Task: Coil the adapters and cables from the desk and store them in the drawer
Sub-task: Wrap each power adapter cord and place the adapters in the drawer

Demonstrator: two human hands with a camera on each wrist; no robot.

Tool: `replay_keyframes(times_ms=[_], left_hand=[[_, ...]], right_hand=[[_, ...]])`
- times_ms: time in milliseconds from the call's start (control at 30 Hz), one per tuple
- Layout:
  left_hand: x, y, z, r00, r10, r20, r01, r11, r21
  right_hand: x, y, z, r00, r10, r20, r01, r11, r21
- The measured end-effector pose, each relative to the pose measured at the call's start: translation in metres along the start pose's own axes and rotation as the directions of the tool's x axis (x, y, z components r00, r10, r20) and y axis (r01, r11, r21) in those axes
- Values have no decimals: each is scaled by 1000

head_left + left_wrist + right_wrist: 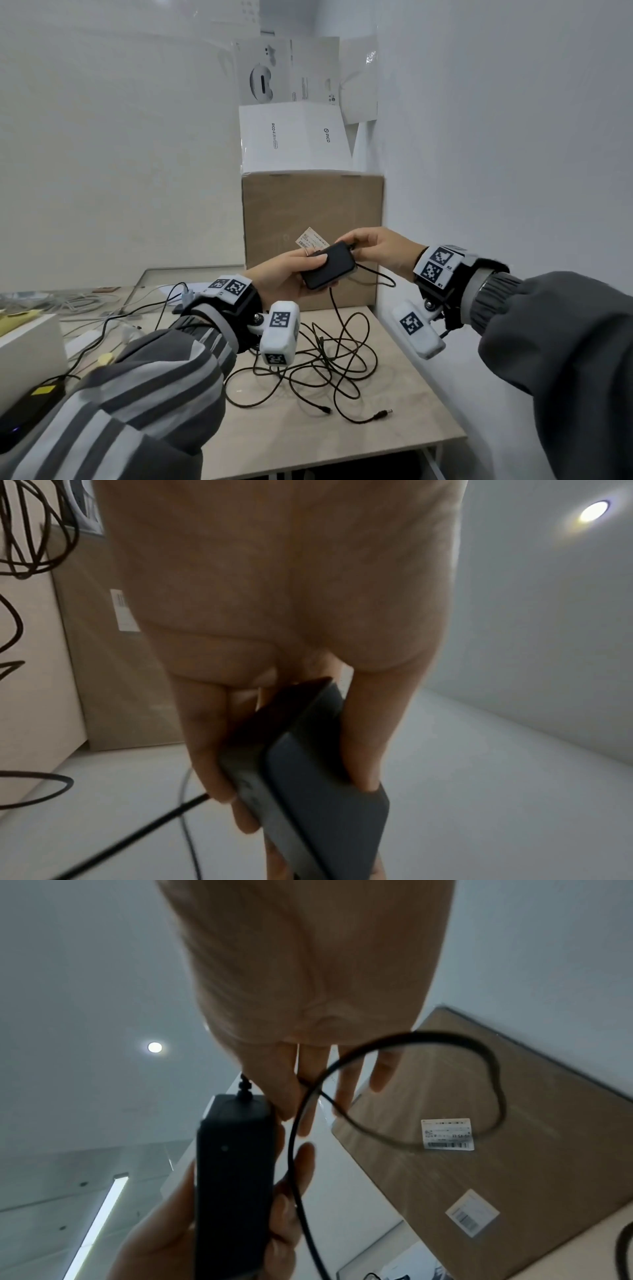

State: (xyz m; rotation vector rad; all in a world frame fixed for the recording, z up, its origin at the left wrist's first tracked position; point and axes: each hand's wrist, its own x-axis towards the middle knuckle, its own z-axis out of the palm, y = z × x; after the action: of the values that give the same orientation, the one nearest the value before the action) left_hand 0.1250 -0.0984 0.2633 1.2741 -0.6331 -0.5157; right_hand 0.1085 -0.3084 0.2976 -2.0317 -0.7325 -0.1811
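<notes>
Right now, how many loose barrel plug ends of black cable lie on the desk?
2. One barrel plug lies near the front of the wooden desk; the other barrel plug lies just to its right. More ends may be hidden within the tangle or behind the arms.

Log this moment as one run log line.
left hand: grips adapter | right hand: pinches cable at adapter end | remaining cable: tangled on desk

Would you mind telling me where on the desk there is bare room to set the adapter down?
The desk is bare along its right edge beside the wall and along the near edge in front of the two loose plugs. The middle is crowded by the tangled cable, and the left holds more cables and a white box.
</notes>
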Motion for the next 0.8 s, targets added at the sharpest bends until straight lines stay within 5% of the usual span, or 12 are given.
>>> replay_keyframes(times_ms=[133, 300, 600, 700, 800], left_hand=[[3, -3, -6, 982, 88, -169, -86, 996, 22], [12, -13, -15, 802, 239, -548, -156, 968, 195], [31, -22, -11, 592, 385, -708, -159, 917, 366], [32, -21, -11, 576, 395, -716, -184, 916, 357], [33, -18, -14, 634, 348, -691, -203, 937, 286]], right_hand=[[-3, 11, 3, 996, 61, -62, -65, 996, -66], [-5, 23, 14, 975, 132, -177, -148, 986, -79], [4, 27, 23, 953, 227, -198, -260, 952, -160], [4, 32, 17, 952, 252, -172, -289, 926, -241], [7, 34, 3, 950, 233, -210, -292, 902, -318]])
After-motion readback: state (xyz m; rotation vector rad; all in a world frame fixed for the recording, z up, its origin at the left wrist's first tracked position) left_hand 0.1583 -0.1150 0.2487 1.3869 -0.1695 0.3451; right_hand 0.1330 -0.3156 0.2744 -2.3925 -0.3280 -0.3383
